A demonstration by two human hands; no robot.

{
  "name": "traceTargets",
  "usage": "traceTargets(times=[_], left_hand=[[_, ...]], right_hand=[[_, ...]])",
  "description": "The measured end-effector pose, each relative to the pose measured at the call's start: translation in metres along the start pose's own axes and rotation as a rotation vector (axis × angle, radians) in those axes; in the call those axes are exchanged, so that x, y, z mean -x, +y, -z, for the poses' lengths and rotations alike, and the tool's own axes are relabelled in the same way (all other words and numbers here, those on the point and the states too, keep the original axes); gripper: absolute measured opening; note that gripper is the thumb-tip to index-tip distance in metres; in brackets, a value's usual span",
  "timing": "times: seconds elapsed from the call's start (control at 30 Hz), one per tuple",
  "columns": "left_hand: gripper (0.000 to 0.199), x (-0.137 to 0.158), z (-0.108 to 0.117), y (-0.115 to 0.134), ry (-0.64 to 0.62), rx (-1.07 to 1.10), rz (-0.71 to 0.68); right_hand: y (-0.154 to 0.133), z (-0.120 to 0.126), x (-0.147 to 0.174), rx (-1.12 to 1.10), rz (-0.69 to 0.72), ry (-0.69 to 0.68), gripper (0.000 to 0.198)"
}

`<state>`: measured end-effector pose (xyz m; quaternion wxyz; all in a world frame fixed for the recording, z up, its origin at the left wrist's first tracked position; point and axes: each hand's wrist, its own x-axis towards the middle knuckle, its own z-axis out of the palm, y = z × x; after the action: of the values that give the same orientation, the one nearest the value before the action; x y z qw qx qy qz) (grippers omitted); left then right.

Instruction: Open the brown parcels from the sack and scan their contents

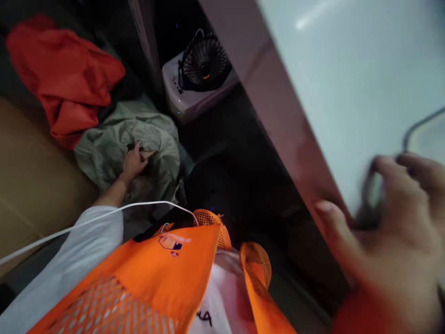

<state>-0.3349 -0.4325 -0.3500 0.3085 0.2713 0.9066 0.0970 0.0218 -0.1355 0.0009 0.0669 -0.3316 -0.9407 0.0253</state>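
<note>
Cramped workstation in what looks like a workshop or small factory floor.

Seen from above: edge of a pale glossy worktable point(347, 93), a small black desk fan point(205, 62) on a white box underneath, heaped red cloth point(66, 74) and a grey-green woven sack point(118, 144) on brown cardboard point(31, 185), orange mesh work vest point(153, 283) worn over white.

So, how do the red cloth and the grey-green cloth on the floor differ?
The red cloth is bright and lies farther away, untouched; the grey-green cloth is dull and lies nearer. The left hand has its fingers in the grey-green cloth, none in the red cloth. Both are crumpled in heaps, side by side.
</note>
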Motion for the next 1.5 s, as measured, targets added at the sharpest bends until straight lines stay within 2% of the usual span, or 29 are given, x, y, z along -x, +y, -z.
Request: traceTargets(times=[0.1,0.13,0.2,0.27,0.33,0.4,0.43,0.53,0.6,0.67,0.77,0.83,0.9,1.0,1.07,1.17,1.27,1.37,1.43,1.5], left_hand=[[0.100,0.049,0.068,0.009,0.234,0.161,-0.100],[0.097,0.066,0.093,0.016,0.334,0.243,-0.135],[0.080,0.100,0.144,0.039,0.544,0.391,-0.243],[0.054,0.130,0.191,0.074,0.742,0.534,-0.386],[0.041,0.155,0.227,0.122,0.894,0.751,-0.559],[0.036,0.174,0.247,0.178,0.939,1.011,-0.731],[0.034,0.182,0.251,0.209,0.911,1.125,-0.797],[0.035,0.202,0.241,0.303,0.675,1.317,-0.905],[0.040,0.212,0.224,0.361,0.493,1.359,-0.954],[0.046,0.220,0.204,0.414,0.345,1.372,-0.981],[0.051,0.224,0.171,0.482,0.147,1.356,-0.952],[0.056,0.223,0.145,0.519,-0.013,1.339,-0.909],[0.062,0.222,0.118,0.546,-0.176,1.317,-0.831],[0.065,0.219,0.085,0.564,-0.355,1.201,-0.680],[0.062,0.216,0.074,0.565,-0.408,1.096,-0.630],[0.058,0.208,0.067,0.560,-0.360,0.982,-0.664],[0.056,0.203,0.065,0.556,-0.286,0.927,-0.727],[0.053,0.204,0.064,0.556,-0.299,0.866,-0.765],[0.049,0.207,0.065,0.556,-0.324,0.818,-0.793],[0.048,0.210,0.066,0.556,-0.344,0.781,-0.809]], right_hand=[[-0.002,0.000,-0.003,-0.042,0.049,0.074,0.084],[-0.002,-0.002,-0.003,-0.053,0.046,0.096,0.080],[-0.003,-0.006,-0.003,-0.093,0.025,0.106,0.074],[-0.004,-0.008,-0.002,-0.172,0.011,0.117,0.067],[-0.004,-0.001,0.003,-0.286,0.035,0.165,0.062],[0.004,0.015,0.016,-0.381,0.055,0.262,0.055],[0.013,0.027,0.027,-0.401,0.043,0.324,0.053],[0.069,0.066,0.076,-0.327,-0.104,0.531,0.050],[0.123,0.088,0.121,-0.198,-0.264,0.644,0.054],[0.176,0.103,0.171,-0.040,-0.460,0.694,0.058],[0.231,0.107,0.240,0.092,-0.764,0.570,0.063],[0.244,0.102,0.269,0.062,-0.913,0.392,0.070],[0.243,0.099,0.279,0.022,-0.987,0.244,0.075],[0.236,0.101,0.273,0.039,-1.047,0.152,0.077],[0.234,0.104,0.264,0.063,-1.118,0.083,0.076],[0.237,0.106,0.255,0.100,-1.201,-0.033,0.066],[0.240,0.114,0.253,0.118,-1.183,-0.063,0.054],[0.234,0.142,0.247,0.016,-1.040,-0.018,0.042],[0.220,0.169,0.237,-0.152,-0.842,0.013,0.039],[0.201,0.198,0.219,-0.340,-0.595,-0.031,0.039]])
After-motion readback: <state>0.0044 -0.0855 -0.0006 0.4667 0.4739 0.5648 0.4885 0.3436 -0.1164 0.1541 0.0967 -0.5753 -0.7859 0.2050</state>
